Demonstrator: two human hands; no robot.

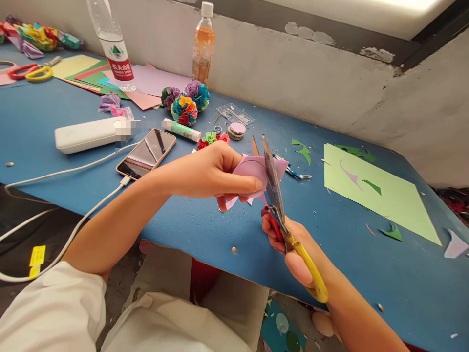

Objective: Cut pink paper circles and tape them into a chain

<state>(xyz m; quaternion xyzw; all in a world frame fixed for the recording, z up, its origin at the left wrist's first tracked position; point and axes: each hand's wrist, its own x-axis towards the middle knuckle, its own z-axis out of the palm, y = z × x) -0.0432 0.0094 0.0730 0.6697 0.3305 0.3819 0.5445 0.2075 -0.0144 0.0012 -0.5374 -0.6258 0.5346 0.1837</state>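
Between the thumb and fingers of my left hand [216,171] is a piece of purple paper [252,170] with a curved outline on it. My right hand [286,244] grips a pair of scissors [275,188] with one yellow and one red handle. The blades are parted and reach up across the right side of the paper. Purple scraps hang or lie just under my left hand; I cannot tell which. A stack of small paper discs [236,130] and some curled red and green paper pieces [212,141] lie beyond my left hand.
On the blue table [205,230] are a phone [146,154] with a cable, a white power bank [88,134], a glue stick [181,130], two bottles [116,58], and colourful paper balls [184,110]. A light green sheet [381,195] with scraps lies right. Another pair of scissors [31,72] is far left.
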